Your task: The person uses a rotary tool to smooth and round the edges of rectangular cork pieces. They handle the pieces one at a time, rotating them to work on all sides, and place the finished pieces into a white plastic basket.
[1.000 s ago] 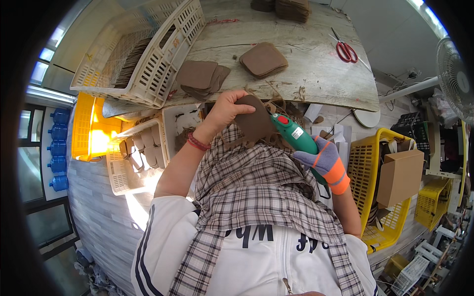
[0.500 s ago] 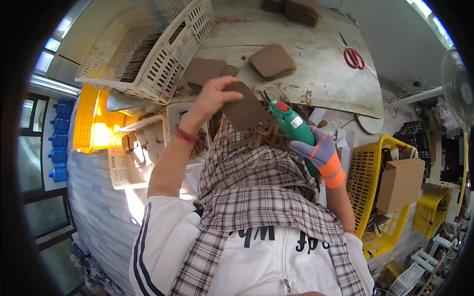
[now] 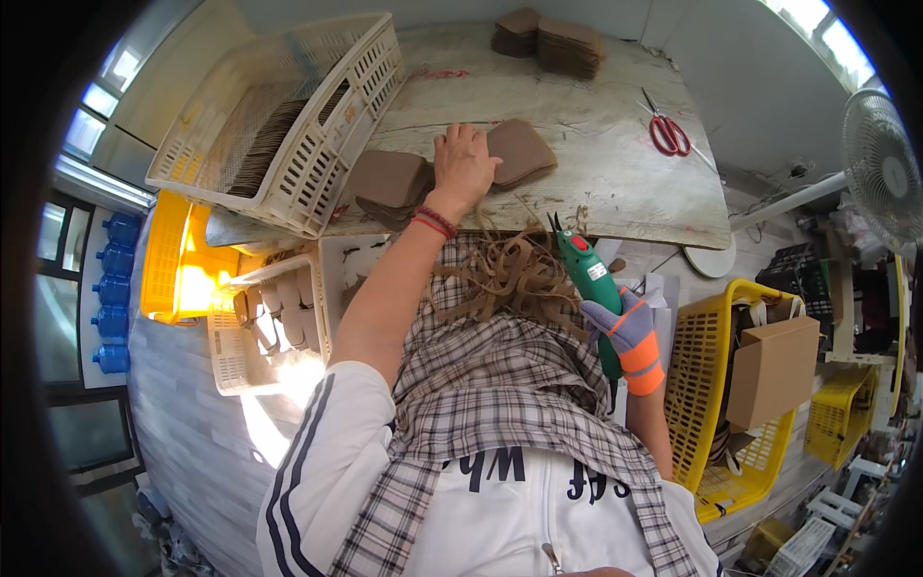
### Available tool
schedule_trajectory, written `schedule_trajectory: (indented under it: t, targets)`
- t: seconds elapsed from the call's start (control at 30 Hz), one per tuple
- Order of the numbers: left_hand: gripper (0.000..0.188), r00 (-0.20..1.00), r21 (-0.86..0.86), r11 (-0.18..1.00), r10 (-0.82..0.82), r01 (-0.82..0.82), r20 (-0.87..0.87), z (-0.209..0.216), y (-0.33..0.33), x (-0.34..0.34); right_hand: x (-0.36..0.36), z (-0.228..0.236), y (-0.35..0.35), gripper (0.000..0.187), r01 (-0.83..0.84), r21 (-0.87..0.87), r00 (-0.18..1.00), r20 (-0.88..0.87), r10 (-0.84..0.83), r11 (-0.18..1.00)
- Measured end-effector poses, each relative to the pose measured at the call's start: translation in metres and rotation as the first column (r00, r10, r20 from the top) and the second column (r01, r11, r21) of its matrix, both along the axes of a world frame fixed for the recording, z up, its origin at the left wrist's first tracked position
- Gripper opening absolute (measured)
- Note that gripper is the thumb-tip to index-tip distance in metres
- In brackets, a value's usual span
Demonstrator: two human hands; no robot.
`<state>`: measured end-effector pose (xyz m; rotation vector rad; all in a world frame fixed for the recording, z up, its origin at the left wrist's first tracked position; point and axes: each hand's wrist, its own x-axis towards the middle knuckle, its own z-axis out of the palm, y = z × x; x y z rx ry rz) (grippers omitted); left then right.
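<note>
My bare left hand [image 3: 463, 169] reaches over the table between two stacks of brown rounded-corner pieces. Its fingers are stretched out, the thumb side at the edge of the right stack [image 3: 519, 152]; whether it touches the top piece I cannot tell. Just left of my wrist lies the other stack [image 3: 386, 181], less evenly piled. In a grey and orange glove, my right hand [image 3: 625, 332] grips green electric scissors [image 3: 590, 274] with a red button, blades pointing up toward the table edge. A tangle of thin brown offcut strips [image 3: 514, 274] lies on my plaid apron.
A white crate [image 3: 332, 125] with many brown pieces stands on the table's left. Red-handled scissors [image 3: 668, 135] lie at the right, more brown stacks [image 3: 567, 48] at the back. A yellow basket [image 3: 687, 413] holding a cardboard box [image 3: 772, 370] is beside me; a fan [image 3: 889, 163] stands right.
My left hand has let go of the brown piece it held over my lap and moved forward to the right stack. The electric scissors have shifted slightly down and right, still in my right hand.
</note>
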<state>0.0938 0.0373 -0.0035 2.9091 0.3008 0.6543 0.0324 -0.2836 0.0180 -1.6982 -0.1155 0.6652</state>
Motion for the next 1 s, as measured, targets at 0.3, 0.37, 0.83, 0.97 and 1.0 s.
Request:
schedule_trajectory:
  t: [0.3, 0.37, 0.83, 0.97, 1.0]
  targets:
    - [0.034, 0.992, -0.183, 0.982, 0.071, -0.050, 0.105, -0.013, -0.019, 0.010, 0.000, -0.020, -0.013, 0.036, 0.035, 0.006, 0.999, -0.023, -0.035, 0.999]
    - [0.034, 0.999, -0.247, 0.969, 0.035, -0.023, 0.042, -0.012, -0.017, 0.011, 0.001, -0.014, -0.011, 0.036, 0.042, 0.025, 0.998, -0.049, -0.041, 0.999]
    - [0.035, 0.825, -0.382, -0.740, 0.421, 0.553, 0.378, 0.020, -0.091, -0.011, 0.008, 0.026, 0.011, 0.037, 0.128, 0.083, 0.991, 0.033, -0.131, 0.988]
    - [0.037, 0.826, -0.318, -0.770, 0.454, 0.552, 0.335, 0.019, -0.102, -0.011, 0.008, 0.035, 0.013, 0.035, 0.107, 0.087, 0.993, 0.036, -0.111, 0.990]
    - [0.038, 0.827, -0.322, -0.771, 0.447, 0.549, 0.340, 0.019, -0.103, -0.012, 0.007, 0.037, 0.013, 0.034, 0.108, 0.092, 0.993, 0.040, -0.112, 0.990]
